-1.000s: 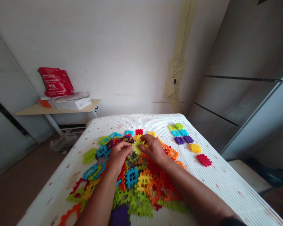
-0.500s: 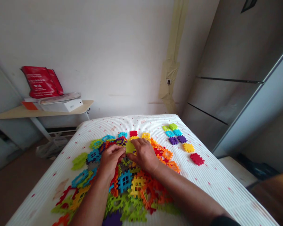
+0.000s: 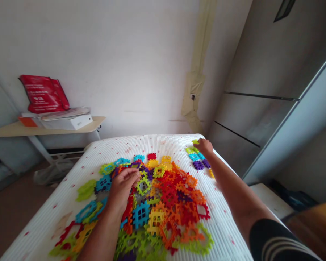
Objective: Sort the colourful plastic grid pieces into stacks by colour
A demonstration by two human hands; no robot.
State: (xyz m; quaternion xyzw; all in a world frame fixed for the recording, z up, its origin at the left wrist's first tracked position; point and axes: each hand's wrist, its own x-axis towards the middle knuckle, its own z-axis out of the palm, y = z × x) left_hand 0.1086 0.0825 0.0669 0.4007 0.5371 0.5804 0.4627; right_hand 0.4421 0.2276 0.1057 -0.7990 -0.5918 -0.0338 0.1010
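My right hand (image 3: 205,146) reaches to the far right corner of the table and pinches a lime-green tile (image 3: 195,141) above the small group there. That group has green tiles (image 3: 190,150), blue tiles (image 3: 194,157) and purple tiles (image 3: 198,165); my forearm partly covers the tiles nearest me. Over the left part of the large mixed pile, my left hand (image 3: 125,181) has its thumb and fingers pinched together; whatever they hold is too small to make out. Under and around it lie red and orange pieces (image 3: 170,195), a blue window piece (image 3: 141,214) and a yellow window piece (image 3: 155,221).
A white ribbed cloth (image 3: 108,145) with red dots covers the table. Behind it at the left, a side shelf (image 3: 13,131) bears a white box (image 3: 77,122) and a red bag (image 3: 43,94). A grey cabinet (image 3: 250,108) stands at the right.
My right hand has moved from the pile to the far right group with a green tile. My left hand stays over the pile. The view has shifted slightly.
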